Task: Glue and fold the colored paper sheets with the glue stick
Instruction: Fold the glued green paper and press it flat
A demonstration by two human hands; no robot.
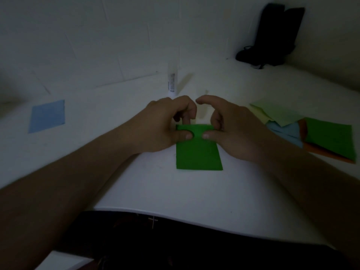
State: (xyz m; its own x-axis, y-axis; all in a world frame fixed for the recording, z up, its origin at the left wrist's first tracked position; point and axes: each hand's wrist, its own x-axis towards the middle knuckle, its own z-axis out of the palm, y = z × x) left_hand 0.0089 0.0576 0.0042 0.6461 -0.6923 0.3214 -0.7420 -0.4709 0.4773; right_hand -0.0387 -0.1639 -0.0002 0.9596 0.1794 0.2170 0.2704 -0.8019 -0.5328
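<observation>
Pinching one green sheet [198, 152]: left hand [165, 125], right hand [231, 129].

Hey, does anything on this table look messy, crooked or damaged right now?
Only the pile of colored sheets on the right of the table looks untidy: they overlap askew. The glue stick stands upright, the blue sheet lies flat, and the green paper both hands pinch shows no tear.

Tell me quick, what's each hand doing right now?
Left hand: pinches the green paper's far edge.
Right hand: pinches the same edge.
</observation>
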